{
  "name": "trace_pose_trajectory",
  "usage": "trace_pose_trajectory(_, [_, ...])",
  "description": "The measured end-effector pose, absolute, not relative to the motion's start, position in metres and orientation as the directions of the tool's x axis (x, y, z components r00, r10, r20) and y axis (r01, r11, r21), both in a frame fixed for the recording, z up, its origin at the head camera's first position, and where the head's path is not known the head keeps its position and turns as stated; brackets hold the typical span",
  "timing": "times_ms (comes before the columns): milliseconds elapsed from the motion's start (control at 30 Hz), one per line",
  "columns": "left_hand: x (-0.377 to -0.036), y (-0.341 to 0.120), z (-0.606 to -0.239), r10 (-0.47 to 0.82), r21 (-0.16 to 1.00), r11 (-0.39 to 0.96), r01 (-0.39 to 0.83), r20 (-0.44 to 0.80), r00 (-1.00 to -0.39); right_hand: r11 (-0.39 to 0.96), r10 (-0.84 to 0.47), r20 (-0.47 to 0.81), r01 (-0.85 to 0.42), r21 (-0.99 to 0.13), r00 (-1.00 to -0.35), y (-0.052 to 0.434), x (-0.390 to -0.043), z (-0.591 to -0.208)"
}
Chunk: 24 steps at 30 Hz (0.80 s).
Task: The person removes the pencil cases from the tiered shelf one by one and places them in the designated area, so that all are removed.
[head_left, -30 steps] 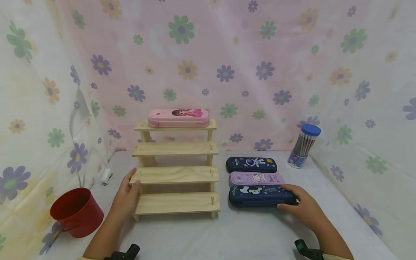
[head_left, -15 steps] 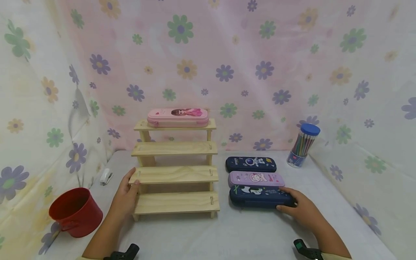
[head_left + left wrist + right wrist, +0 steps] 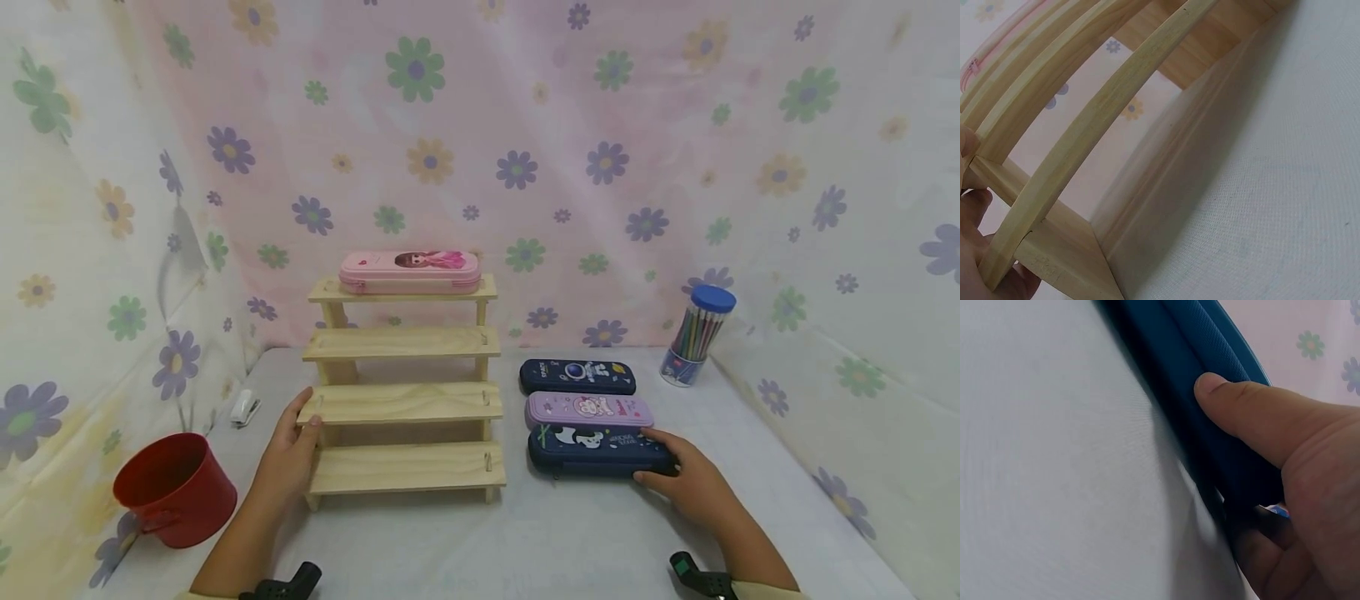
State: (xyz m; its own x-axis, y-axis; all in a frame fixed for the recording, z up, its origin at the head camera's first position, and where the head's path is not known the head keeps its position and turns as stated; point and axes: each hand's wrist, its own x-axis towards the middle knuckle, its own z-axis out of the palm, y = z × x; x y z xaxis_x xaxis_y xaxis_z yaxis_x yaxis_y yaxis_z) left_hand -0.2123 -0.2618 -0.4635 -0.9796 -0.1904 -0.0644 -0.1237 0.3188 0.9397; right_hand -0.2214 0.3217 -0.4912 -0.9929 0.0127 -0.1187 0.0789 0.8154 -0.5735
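In the head view, my left hand (image 3: 288,454) grips the left side of a four-tier wooden display shelf (image 3: 405,467), thumb at a lower board's end. The left wrist view shows the fingers around the ends of the wooden boards (image 3: 1094,115). My right hand (image 3: 690,479) holds the right end of a navy pencil case (image 3: 592,462) with a panda print. In the right wrist view, the thumb (image 3: 1241,403) presses the case's side, close over the white cloth. Right behind it lie a purple pencil case (image 3: 551,410) and a navy space-print pencil case (image 3: 543,379).
A pink pencil case (image 3: 371,271) sits on the shelf's top board. To the left stand a red bucket (image 3: 195,500) and a small white object (image 3: 245,408). A blue-lidded tub of pencils (image 3: 697,333) stands at the back right. Flowered cloth (image 3: 570,108) hangs around the table.
My right hand and the panda pencil case have shifted slightly left and back, and the cases behind have edged back a little. The left hand stays on the shelf.
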Motion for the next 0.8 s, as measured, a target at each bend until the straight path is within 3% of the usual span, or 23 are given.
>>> trace_pose_trajectory(800, [-0.2120, -0.2626, -0.4633, -0.160, 0.944, 0.325, -0.050, 0.003, -0.987, 0.816, 0.084, -0.137, 0.147, -0.558, -0.987, 0.3124, -0.2261, -0.4924])
